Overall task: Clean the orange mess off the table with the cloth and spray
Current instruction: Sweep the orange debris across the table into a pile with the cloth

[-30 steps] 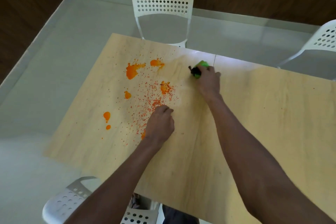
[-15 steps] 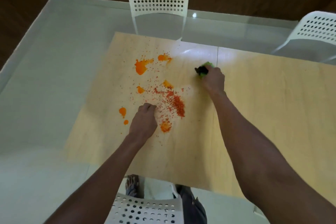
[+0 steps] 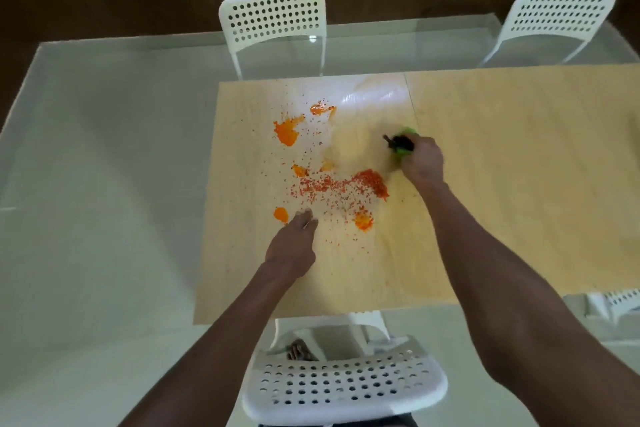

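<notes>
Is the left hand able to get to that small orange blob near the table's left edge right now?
Probably yes. The left hand lies flat on the table with its fingers right beside the small orange blob, and nothing lies between them.

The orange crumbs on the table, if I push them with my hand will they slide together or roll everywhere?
The orange crumbs look like small loose grains, so they would probably heap when swept; a dense pile already sits near the right hand. Stray specks suggest some will scatter. The glossy blobs look wet and would likely smear instead.
</notes>
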